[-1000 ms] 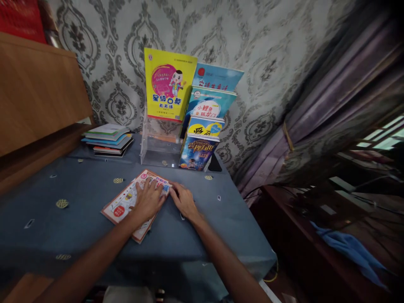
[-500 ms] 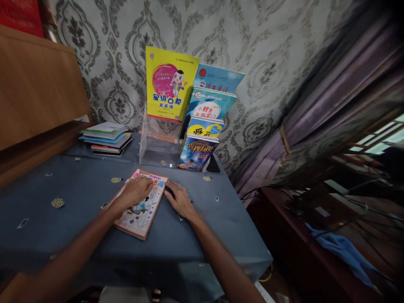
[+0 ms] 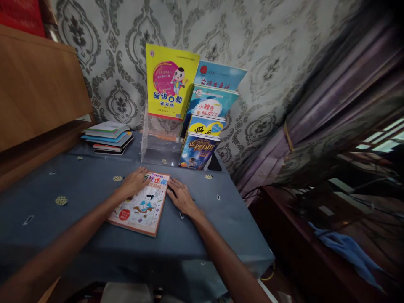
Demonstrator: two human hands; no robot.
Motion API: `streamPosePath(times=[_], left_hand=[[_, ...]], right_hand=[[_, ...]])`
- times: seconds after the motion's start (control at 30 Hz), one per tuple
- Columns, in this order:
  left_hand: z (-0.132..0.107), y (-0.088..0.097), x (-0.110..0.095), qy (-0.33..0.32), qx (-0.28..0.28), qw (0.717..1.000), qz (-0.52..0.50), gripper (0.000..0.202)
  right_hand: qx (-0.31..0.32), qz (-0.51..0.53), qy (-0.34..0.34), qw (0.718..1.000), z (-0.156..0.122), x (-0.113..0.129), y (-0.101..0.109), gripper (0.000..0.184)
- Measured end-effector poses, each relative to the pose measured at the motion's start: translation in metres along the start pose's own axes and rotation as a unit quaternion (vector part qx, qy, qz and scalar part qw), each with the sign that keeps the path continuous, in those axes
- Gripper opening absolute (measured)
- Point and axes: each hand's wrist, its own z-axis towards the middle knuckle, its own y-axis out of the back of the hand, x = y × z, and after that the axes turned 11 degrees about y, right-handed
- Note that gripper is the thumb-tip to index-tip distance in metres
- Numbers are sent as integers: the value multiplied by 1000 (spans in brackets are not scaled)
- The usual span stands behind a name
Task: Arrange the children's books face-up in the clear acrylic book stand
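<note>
A picture book [image 3: 147,210] with an orange border and a cartoon figure in blue on its cover lies flat on the table in front of me. My left hand [image 3: 134,184] rests over the book's upper left corner, fingers stretched out and pointing away from me. Beside the upper right edge lies my right hand [image 3: 181,195], its extended fingertips touching the book's side and its palm low on the cloth. Neither hand is closed around the book. The left hand hides part of the title.
Behind the book stands a clear acrylic stand [image 3: 158,153] with a yellow workbook [image 3: 172,82]. Several upright books [image 3: 198,151] fill its right side, near a black phone [image 3: 215,163]. A book stack [image 3: 109,136] lies at the back left. A curtain [image 3: 303,109] hangs right.
My left hand has slid left off the middle of the cover to its corner, uncovering more of the title and picture. The book has turned slightly and shifted a little right.
</note>
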Motion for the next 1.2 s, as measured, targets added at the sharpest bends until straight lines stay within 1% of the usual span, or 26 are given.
streamPosePath(times=[0.07,0.17,0.23,0.3,0.37,0.43,0.5,0.6,0.67,0.73,0.9,1.07,1.2], left_hand=[[-3,5,-11,7,4,1000,5,45],[-7,6,-27,-4,5,1000,18,38],[-8,3,-35,-17,-10,999,34,36],[-9,-5,-41,-37,-44,997,42,35],[-8,-15,-43,-51,-90,994,38,36],[-8,-24,-42,-57,-123,990,29,39],[-7,-31,-40,-60,-136,988,29,42],[-8,-32,-38,-56,-128,989,37,43],[-9,-31,-39,-52,-121,991,37,44],[-11,-29,-39,-53,-116,991,33,44],[-11,-30,-39,-49,-108,993,22,44],[-9,-34,-36,-58,-130,990,-5,40],[-9,-36,-36,-68,-140,988,-1,38]], right_hand=[[-2,-11,-17,1000,3,-9,2,43],[-1,-37,-59,998,9,-24,4,43],[4,-55,-72,996,13,-29,5,43],[11,-70,-67,995,17,-30,3,44],[21,-78,-57,995,21,-28,1,45],[34,-79,-51,995,23,-24,1,46],[43,-77,-52,995,24,-20,2,46],[51,-74,-55,994,19,-15,6,46],[56,-72,-50,995,9,-11,8,46],[57,-68,-37,995,-6,-4,10,46],[54,-51,10,997,-61,22,17,46],[44,-48,47,997,-110,51,25,47],[20,-59,57,996,-133,66,24,51]])
